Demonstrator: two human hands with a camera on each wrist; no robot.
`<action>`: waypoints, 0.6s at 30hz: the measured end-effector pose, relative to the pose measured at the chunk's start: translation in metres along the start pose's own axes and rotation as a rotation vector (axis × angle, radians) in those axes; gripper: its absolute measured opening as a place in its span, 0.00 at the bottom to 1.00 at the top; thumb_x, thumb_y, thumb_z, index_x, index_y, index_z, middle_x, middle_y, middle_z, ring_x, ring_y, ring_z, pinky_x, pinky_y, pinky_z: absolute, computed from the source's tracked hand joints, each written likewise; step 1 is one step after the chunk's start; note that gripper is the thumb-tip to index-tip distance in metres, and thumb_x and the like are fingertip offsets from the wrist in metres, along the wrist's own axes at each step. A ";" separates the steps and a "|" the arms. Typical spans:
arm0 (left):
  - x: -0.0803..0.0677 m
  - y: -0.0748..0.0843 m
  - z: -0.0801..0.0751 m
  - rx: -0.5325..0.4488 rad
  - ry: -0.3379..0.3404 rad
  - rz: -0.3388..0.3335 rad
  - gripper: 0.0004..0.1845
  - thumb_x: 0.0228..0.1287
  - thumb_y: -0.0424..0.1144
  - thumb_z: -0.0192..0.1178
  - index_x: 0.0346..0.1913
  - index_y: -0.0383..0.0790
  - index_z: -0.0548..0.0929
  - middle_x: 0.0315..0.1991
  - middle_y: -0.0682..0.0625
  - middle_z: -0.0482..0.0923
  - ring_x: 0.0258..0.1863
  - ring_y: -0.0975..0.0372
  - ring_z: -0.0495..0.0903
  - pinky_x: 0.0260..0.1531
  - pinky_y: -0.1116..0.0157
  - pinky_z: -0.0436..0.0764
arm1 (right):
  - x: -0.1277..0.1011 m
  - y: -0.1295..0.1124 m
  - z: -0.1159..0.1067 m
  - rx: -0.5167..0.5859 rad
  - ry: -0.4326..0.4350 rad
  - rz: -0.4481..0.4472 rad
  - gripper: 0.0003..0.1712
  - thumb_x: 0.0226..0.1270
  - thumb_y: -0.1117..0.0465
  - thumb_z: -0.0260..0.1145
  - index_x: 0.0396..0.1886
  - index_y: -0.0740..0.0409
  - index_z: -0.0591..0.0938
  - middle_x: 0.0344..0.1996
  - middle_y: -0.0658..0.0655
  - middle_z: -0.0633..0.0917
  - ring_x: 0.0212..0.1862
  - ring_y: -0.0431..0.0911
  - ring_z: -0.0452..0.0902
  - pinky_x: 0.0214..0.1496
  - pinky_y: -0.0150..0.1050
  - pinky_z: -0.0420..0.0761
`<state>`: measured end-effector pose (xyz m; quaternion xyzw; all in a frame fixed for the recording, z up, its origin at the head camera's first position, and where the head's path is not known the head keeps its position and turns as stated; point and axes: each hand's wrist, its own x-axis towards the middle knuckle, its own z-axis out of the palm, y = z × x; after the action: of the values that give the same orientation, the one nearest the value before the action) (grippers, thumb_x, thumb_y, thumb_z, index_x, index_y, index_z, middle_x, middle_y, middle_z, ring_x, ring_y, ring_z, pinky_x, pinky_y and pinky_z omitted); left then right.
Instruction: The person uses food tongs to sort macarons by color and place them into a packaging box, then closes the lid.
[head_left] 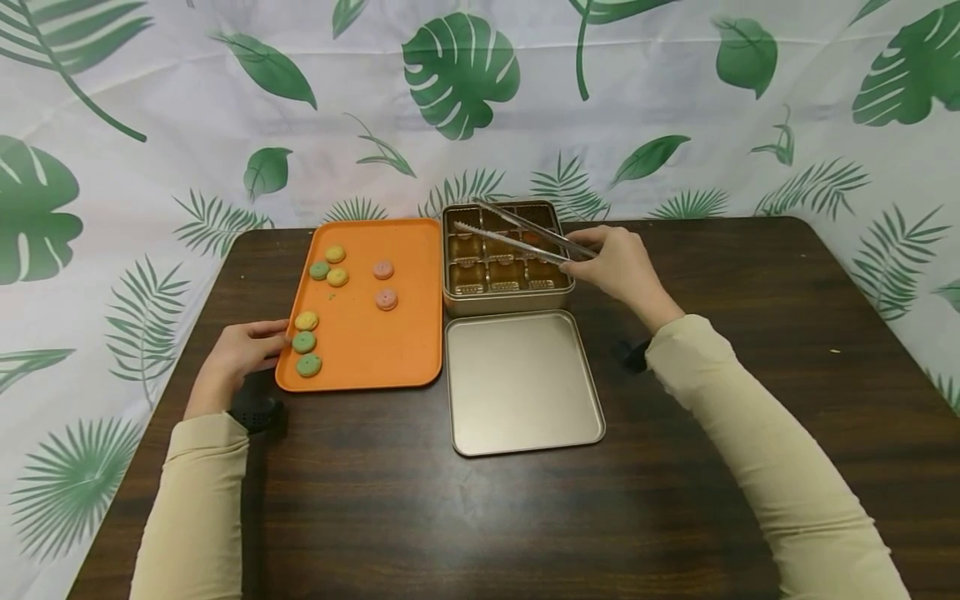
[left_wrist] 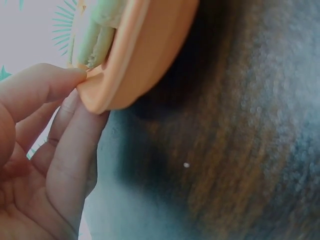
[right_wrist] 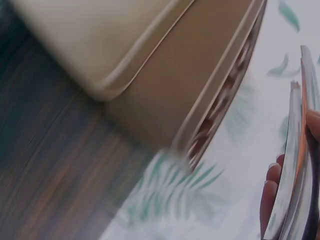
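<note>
Overhead, tongs (head_left: 525,233) in right hand (head_left: 618,271)

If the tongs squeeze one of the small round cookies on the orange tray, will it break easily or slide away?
Probably fragile: crumbs lie on the orange tray beside the cookies, so a hard squeeze from the tongs in the right hand may crack one. It may also slide, since the tray looks smooth. Being flat discs lying down, they seem unlikely to roll.

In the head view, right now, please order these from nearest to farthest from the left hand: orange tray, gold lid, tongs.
1. Orange tray: the left hand touches its left edge.
2. Gold lid: right of the tray.
3. Tongs: farther back, over the tin.
</note>
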<state>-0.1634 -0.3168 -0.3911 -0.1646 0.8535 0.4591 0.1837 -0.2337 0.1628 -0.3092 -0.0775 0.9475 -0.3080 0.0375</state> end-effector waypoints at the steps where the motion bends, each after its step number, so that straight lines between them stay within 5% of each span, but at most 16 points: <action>1: 0.000 0.000 0.000 0.002 0.001 0.001 0.30 0.72 0.43 0.50 0.71 0.32 0.60 0.68 0.29 0.62 0.33 0.80 0.73 0.42 0.73 0.85 | -0.002 -0.006 0.004 0.002 -0.013 -0.018 0.28 0.61 0.57 0.69 0.61 0.59 0.77 0.56 0.66 0.79 0.49 0.58 0.76 0.43 0.50 0.78; 13: -0.001 0.001 -0.001 -0.006 -0.003 0.008 0.29 0.72 0.42 0.50 0.71 0.33 0.61 0.68 0.30 0.62 0.30 0.83 0.73 0.40 0.74 0.85 | -0.017 -0.064 0.061 -0.105 -0.131 -0.211 0.24 0.57 0.56 0.72 0.55 0.53 0.82 0.50 0.58 0.84 0.28 0.46 0.71 0.26 0.34 0.67; 18: -0.004 0.002 -0.001 -0.018 -0.010 0.010 0.29 0.72 0.42 0.50 0.71 0.33 0.60 0.68 0.29 0.61 0.30 0.83 0.73 0.40 0.74 0.85 | -0.017 -0.073 0.082 -0.178 -0.174 -0.220 0.24 0.56 0.56 0.72 0.55 0.52 0.83 0.47 0.56 0.85 0.32 0.46 0.76 0.29 0.36 0.74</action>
<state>-0.1611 -0.3163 -0.3879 -0.1597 0.8491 0.4685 0.1845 -0.1986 0.0603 -0.3319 -0.2102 0.9500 -0.2171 0.0784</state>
